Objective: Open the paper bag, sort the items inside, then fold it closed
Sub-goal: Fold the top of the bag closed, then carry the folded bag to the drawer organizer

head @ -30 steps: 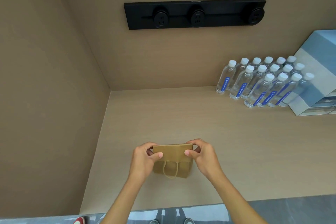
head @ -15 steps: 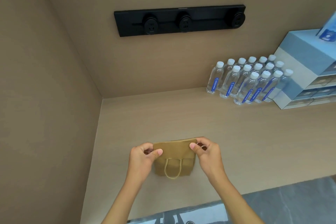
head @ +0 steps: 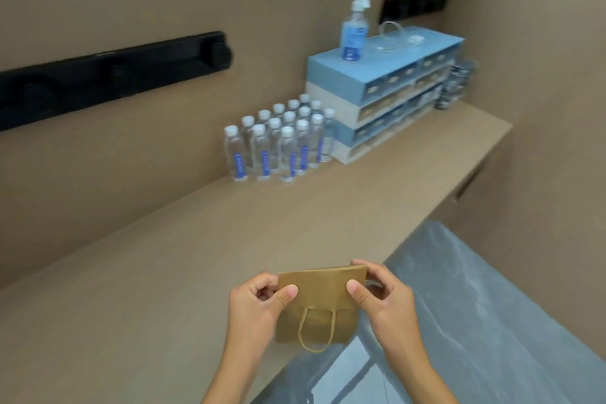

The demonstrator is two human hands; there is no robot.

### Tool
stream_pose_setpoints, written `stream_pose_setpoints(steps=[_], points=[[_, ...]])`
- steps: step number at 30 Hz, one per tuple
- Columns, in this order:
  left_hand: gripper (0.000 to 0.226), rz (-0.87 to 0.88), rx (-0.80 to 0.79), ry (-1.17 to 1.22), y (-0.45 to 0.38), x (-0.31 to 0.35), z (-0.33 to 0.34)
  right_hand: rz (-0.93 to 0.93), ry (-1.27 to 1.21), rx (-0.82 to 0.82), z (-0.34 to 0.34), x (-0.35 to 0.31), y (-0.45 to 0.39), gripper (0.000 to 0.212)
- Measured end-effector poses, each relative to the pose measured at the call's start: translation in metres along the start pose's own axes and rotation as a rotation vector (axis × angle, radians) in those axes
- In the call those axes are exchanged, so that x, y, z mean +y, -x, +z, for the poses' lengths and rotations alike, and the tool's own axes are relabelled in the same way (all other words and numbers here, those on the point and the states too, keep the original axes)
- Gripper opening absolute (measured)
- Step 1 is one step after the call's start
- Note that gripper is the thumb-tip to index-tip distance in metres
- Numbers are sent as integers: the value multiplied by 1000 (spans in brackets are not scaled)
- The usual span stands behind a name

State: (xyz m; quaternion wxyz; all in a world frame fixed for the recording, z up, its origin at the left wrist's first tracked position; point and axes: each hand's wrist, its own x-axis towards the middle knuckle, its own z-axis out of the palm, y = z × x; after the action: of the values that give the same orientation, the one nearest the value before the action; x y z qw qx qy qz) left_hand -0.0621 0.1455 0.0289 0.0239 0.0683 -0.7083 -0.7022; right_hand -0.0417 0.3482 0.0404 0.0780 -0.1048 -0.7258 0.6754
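Note:
A small brown paper bag (head: 319, 292) with a twisted paper handle is held upright near the front edge of the tan counter (head: 164, 272). Its top is folded over toward me as a flap. My left hand (head: 259, 302) pinches the flap's left corner between thumb and fingers. My right hand (head: 382, 298) pinches the right corner the same way. The bag's lower edge hangs near the counter's front edge, partly over the grey floor. Nothing inside the bag can be seen.
Several clear water bottles (head: 278, 141) with blue labels stand at the back wall. Right of them sits a blue and white drawer unit (head: 377, 95) with a spray bottle (head: 355, 26) on top. A black socket strip (head: 108, 72) runs along the wall. Grey floor (head: 475, 321) lies right.
The view has swung to the right, bringing the drawer unit and spray bottle into sight. The bag has come closer to the counter's front edge, still pinched at both top corners.

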Motion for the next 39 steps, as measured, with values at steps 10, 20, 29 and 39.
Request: stream_pose_setpoints(steps=[10,20,29,39], points=[[25,19,-482,-27,23,12,253,-17,-1,470,-237,12,10,19],[14,140,-849,-69,43,26,456,-7,-23,810,-406,21,17,14],[39,107,-996,-121,-10,21,627,40,4,992,-525,44,-79,17],[44,162,-1026,-125,-109,52,821,20,12,995,-660,25,-238,14]])
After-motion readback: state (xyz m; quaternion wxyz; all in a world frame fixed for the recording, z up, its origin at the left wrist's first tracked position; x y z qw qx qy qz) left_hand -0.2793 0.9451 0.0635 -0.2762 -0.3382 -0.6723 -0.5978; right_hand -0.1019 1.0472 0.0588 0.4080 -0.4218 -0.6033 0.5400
